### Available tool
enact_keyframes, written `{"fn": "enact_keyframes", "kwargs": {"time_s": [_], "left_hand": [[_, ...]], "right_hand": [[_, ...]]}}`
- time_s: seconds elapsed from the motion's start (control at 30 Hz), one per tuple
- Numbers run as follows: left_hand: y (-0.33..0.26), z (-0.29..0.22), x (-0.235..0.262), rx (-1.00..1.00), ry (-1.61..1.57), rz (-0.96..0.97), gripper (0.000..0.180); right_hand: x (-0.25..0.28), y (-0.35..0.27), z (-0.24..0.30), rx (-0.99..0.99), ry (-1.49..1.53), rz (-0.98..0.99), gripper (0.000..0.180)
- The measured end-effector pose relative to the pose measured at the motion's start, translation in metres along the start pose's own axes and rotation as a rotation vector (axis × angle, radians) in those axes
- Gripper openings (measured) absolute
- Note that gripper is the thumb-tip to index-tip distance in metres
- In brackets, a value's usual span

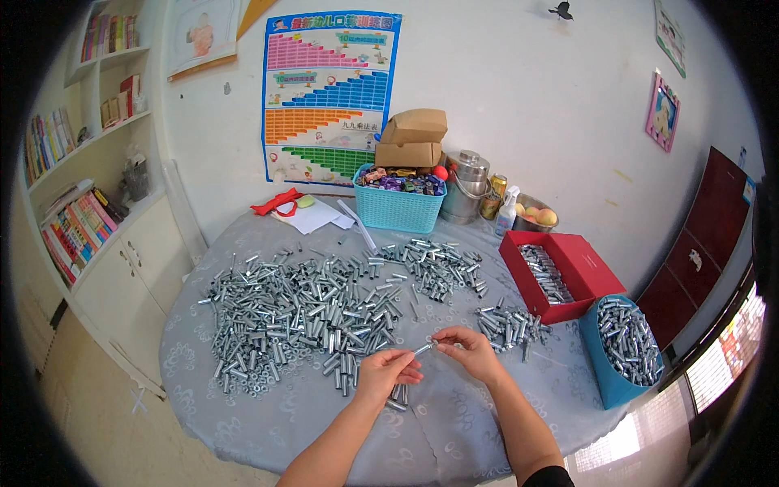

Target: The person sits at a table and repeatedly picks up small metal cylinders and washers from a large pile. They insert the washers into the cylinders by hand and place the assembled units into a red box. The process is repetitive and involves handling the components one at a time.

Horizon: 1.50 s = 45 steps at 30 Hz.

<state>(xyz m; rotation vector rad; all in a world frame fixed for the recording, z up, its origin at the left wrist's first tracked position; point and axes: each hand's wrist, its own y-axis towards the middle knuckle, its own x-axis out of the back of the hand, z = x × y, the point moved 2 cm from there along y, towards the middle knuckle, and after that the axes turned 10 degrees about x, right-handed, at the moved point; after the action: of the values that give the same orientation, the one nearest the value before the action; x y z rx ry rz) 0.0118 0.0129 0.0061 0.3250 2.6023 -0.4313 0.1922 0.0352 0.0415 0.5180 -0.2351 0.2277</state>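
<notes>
Over the near middle of the table, my left hand (pixel 390 374) pinches one end of a slim silver bolt (pixel 423 349). Fingers of my right hand (pixel 467 352) close on its other end, where a small ring-like piece, perhaps a washer or nut, seems to sit. A wide heap of silver metal sleeves (pixel 312 304) spreads to the left, with loose washers (pixel 258 383) along its near edge. Beyond my hands lies a smaller pile of thin metal pieces (pixel 434 268). Just right of my right hand is a group of finished-looking metal sleeve anchors (pixel 513 327).
An open red box (pixel 588 264) holding metal pieces stands at the right, beside a blue bin (pixel 599 365) full of them. Along the back are a light-blue basket (pixel 398 209) of wrapped items, a metal pot (pixel 469 191), a spray bottle (pixel 507 213) and a fruit bowl (pixel 531 223).
</notes>
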Motion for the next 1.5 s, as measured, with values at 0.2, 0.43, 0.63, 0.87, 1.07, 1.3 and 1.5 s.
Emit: {"fn": "enact_keyframes", "kwargs": {"time_s": [0.2, 0.43, 0.63, 0.87, 1.07, 1.3, 1.5], "left_hand": [[0.000, 0.003, -0.006, -0.121, 0.166, 0.031, 0.018], [-0.001, -0.001, -0.006, -0.058, 0.040, 0.030, 0.019], [0.002, 0.000, 0.003, -0.072, -0.061, -0.081, 0.019], [0.002, -0.001, 0.001, -0.082, -0.067, -0.094, 0.021], [0.003, 0.002, 0.000, -0.073, -0.042, -0.085, 0.020], [-0.002, 0.002, -0.009, -0.266, 0.201, -0.101, 0.017], [-0.009, -0.002, -0.015, -0.527, 0.568, -0.165, 0.020]], "right_hand": [[0.000, -0.006, -0.010, -0.284, -0.104, 0.170, 0.035], [-0.004, -0.004, -0.010, -0.246, 0.019, -0.106, 0.048], [-0.002, -0.005, -0.010, -0.297, 0.086, 0.042, 0.048], [0.001, -0.005, -0.003, -0.247, 0.148, 0.056, 0.042], [-0.009, -0.003, 0.003, -0.148, 0.174, 0.004, 0.032], [-0.007, -0.007, -0.018, -0.284, 0.098, 0.063, 0.027], [-0.006, -0.007, -0.016, -0.468, 0.413, -0.020, 0.026]]}}
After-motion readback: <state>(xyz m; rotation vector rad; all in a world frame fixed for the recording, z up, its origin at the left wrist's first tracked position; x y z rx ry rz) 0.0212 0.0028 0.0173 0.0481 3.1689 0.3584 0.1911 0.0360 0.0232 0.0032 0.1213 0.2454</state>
